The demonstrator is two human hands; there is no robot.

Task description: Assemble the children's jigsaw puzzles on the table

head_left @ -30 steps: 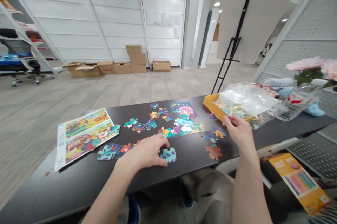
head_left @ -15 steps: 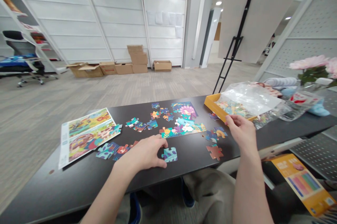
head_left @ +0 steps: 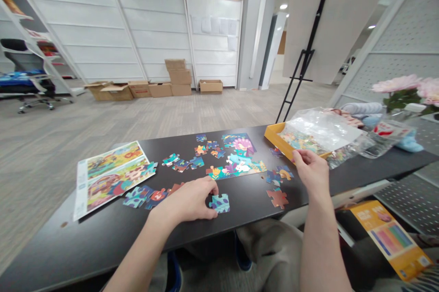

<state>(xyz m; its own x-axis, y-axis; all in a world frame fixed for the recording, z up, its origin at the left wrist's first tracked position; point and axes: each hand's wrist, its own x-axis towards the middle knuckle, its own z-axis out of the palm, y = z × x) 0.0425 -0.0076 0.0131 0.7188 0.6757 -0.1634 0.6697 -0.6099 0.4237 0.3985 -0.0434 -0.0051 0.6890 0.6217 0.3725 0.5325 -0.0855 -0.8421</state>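
Note:
My left hand (head_left: 190, 200) rests on the black table (head_left: 103, 237) with thumb and forefinger pinching a teal and blue jigsaw piece (head_left: 221, 202). My right hand (head_left: 311, 170) is curled at the rim of a yellow box tray (head_left: 273, 134); what its fingers hold, if anything, I cannot make out. A partly joined patch of puzzle (head_left: 240, 160) lies between the hands. Loose pieces (head_left: 181, 164) are scattered behind my left hand, and an orange-brown piece (head_left: 277, 197) lies near my right wrist.
A printed picture sheet (head_left: 109, 175) lies at the table's left. A clear plastic bag (head_left: 322, 129) covers the tray, with pink flowers (head_left: 404, 83) at the right. An easel (head_left: 308, 49) stands behind, and cardboard boxes (head_left: 174, 77) line the far wall. A yellow booklet (head_left: 391, 237) lies lower right.
Both hands stay almost in place. My left fingers have closed slightly on the teal piece; the view shifted a little.

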